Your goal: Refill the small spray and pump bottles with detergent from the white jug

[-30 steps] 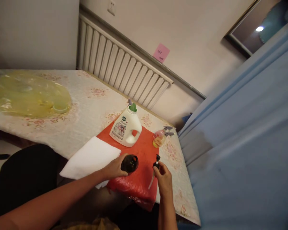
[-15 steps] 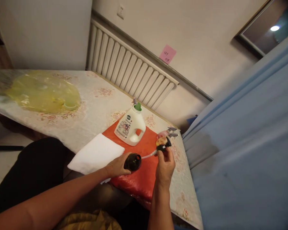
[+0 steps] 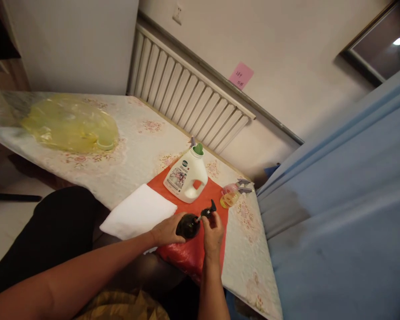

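My left hand [image 3: 166, 230] is wrapped round a small dark round bottle [image 3: 187, 226] standing on a red mat [image 3: 200, 209]. My right hand [image 3: 212, 232] pinches a black pump head [image 3: 209, 210] just right of the bottle's mouth; its pale tube runs down into the opening. A white detergent jug [image 3: 186, 175] with a green spout stands upright on the far part of the mat.
A folded white cloth [image 3: 138, 212] lies left of the mat. A small pink and yellow spray bottle [image 3: 231, 195] lies to the right. A yellow plastic bag [image 3: 70, 126] sits far left on the flowered tablecloth. Radiator [image 3: 190, 98] behind, blue curtain [image 3: 336, 200] at right.
My right hand lifted the pump head from the mat, swung its tube toward the bottle, then lowered it so the tube enters the mouth. My left hand kept hold of the bottle.
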`<state>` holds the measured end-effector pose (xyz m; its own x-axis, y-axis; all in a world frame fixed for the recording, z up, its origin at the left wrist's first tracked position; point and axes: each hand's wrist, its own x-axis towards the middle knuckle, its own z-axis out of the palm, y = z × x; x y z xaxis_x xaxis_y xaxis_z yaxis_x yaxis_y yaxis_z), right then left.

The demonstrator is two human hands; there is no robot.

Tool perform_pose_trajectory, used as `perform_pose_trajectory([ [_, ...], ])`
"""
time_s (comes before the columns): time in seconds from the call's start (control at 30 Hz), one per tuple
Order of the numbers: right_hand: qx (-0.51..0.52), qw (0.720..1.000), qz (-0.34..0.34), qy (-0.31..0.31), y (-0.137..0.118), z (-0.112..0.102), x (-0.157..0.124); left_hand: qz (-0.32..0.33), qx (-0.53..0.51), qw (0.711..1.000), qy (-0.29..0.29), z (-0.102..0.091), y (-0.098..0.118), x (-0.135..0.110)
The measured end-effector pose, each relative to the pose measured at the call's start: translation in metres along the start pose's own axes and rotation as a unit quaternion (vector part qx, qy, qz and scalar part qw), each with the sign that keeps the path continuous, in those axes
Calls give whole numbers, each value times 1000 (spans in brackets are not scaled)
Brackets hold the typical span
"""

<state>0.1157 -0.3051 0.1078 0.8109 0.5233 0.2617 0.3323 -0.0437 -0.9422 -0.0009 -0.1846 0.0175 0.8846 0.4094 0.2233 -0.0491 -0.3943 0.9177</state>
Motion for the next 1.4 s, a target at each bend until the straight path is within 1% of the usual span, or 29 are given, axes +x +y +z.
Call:
perform_pose_trajectory([
  [0.17,-1,1000,10,10,3,0,-1,7,23,1000,-6,-1,1,1],
  [0.37,0,999,-4,-34,4,0,-5,21,25,999,-2,1,-4,1],
  [0.53,-43,998,-8,-41,15,-1,-7,25,31,999,2,3,-9,2],
  [0.7,-88,993,-16,-76,25,-3,-9,24,38,999,4,4,-13,1],
  [0.8,-108,991,-23,-81,28,-3,-10,20,35,999,1,5,-15,2],
  [1.0,-118,989,-30,-78,25,-3,-11,14,34,999,0,4,-14,1],
  [1.17,-111,991,-21,-65,22,-3,-9,13,37,999,1,5,-14,1],
  [1.4,-120,990,-18,-67,15,-2,-9,17,39,999,1,5,-14,2],
])
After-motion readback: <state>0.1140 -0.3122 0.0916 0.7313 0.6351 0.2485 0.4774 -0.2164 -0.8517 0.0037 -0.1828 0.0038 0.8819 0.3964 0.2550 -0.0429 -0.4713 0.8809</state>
